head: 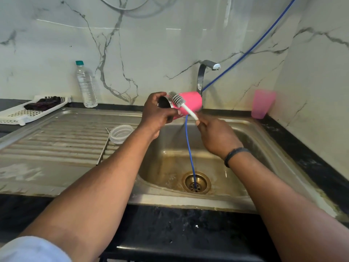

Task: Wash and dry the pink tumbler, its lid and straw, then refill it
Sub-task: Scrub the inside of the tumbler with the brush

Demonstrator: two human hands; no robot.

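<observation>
- Head view: the left hand (157, 113) grips the pink tumbler (189, 103) at its open mouth, holding it on its side over the far edge of the sink (245, 129), mouth turned left, just in front of the tap (203, 74).
- The right hand (215, 136) pinches the white handle of a bottle brush (178, 101), whose bristle head lies against the tumbler's outer wall near the rim, not inside it.
- No water is seen running from the tap; a blue hose (189, 146) hangs down into the drain.
- The clear lid (121, 133) lies on the draining board (56, 140) left of the basin, and the straw (103, 148) lies just beside it; whether either is washed cannot be told.
- My judgement: the task is in its early part, scrubbing the tumbler. Rinsing, washing the lid and straw, drying all three and refilling appear to remain.
- A water bottle (86, 86) stands on the counter (302, 148) at the far left, perhaps for the refill.
</observation>
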